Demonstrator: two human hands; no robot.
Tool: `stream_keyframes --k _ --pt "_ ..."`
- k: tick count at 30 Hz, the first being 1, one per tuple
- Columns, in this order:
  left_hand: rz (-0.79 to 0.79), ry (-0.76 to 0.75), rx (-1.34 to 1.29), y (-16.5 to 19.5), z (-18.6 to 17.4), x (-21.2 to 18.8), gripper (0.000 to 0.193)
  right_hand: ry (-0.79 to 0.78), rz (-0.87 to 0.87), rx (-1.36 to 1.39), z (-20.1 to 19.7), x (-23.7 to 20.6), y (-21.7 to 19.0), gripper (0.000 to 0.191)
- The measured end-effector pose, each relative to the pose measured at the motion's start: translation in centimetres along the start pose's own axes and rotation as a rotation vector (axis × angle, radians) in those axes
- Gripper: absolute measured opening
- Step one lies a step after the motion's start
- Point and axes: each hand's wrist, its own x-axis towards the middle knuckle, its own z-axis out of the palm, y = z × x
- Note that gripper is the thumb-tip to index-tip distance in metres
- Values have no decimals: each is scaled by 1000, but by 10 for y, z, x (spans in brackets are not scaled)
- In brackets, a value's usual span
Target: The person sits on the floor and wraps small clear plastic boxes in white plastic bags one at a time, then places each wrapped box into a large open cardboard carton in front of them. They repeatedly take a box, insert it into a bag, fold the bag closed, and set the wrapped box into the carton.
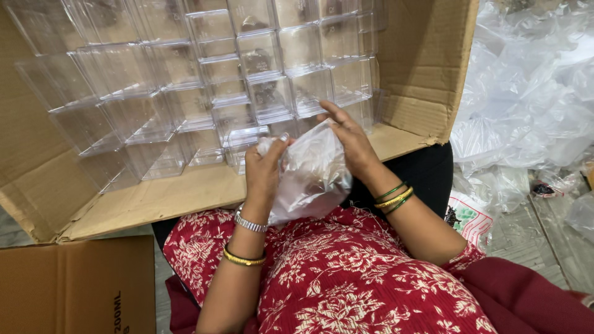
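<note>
A clear plastic bag (312,173) is gripped over the lap by the left hand (263,170) and right hand (349,139), both clamped on its film, before a cardboard box (421,68) stacked with clear containers (272,93).

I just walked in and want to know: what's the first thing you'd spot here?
Probably the big cardboard box lying open at the top, packed with rows of clear plastic containers. Just below it, the left hand and right hand grip a thin clear plastic bag over a red flowered lap. Crumpled plastic bags pile up on the right.
</note>
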Motion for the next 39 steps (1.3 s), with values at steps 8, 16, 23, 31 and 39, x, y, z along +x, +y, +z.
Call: stream_keyframes --k 8,16,23,31,39 --pt "53 194 -3 -1 2 0 16 -380 162 291 -11 -6 5 36" --pt "136 -66 421 -15 6 1 14 -491 218 283 -20 -44 28 28" --pt "146 -116 355 -24 17 -1 14 -340 17 137 -49 -91 6 22" --pt "-31 -65 -100 -17 -1 7 34 808 -934 -159 -255 -47 -107 17" --pt "-90 -39 -59 -20 2 7 33 1175 -861 -896 -316 -19 -46 27"
